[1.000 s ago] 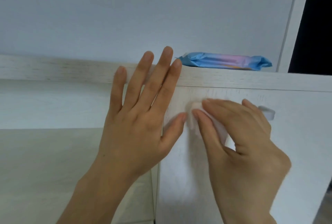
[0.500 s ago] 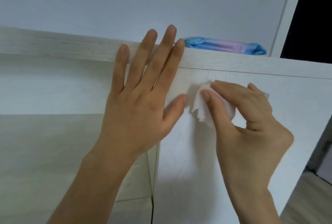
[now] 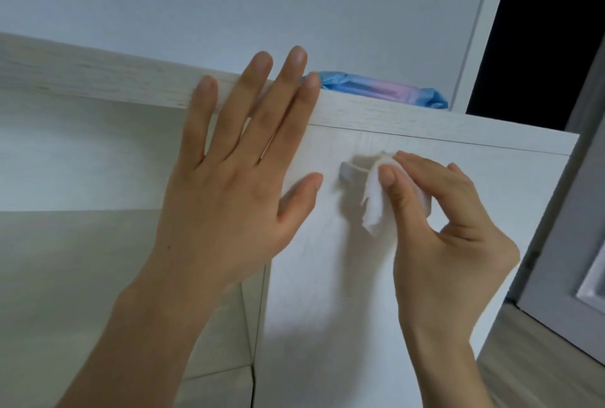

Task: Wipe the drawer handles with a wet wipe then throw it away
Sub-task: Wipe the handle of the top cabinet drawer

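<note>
**Position, from left to right**

1. The left grip (image 3: 229, 185) lies left of the drawer handle (image 3: 352, 173). It is wide and flat, with straight fingers, and it holds nothing. Its fingertips reach over the worktop (image 3: 425, 126) edge, above and left of the handle. The thumb tip stops just beside the handle's left end, without touching it.
2. The handle is a pale bar on the drawer front (image 3: 327, 293). Only its left end shows bare.
3. The wet wipe (image 3: 376, 201) is folded over the handle's right part. A loose corner hangs below the handle.
4. The right grip (image 3: 451, 227) is narrow. Thumb and fingers pinch the wipe against the handle from the front and from above.
5. A blue pack (image 3: 383, 90) with a pink band lies on the worktop, above and just right of the handle.

**Step in hand**

The wiping step is in progress on this one handle. Disposal is not yet begun.

**Next move (judgement)**

- Draw the wipe along the bar toward the bare left end, with the pinch kept firm so the wipe does not slip off.
- Keep the left grip braced so the drawer does not shift.
- No other handle and no bin are in view. Both must be found before the task can end.

**Markings**

No print can be read on the pack. The drawer front and the worktop carry no label.
</note>
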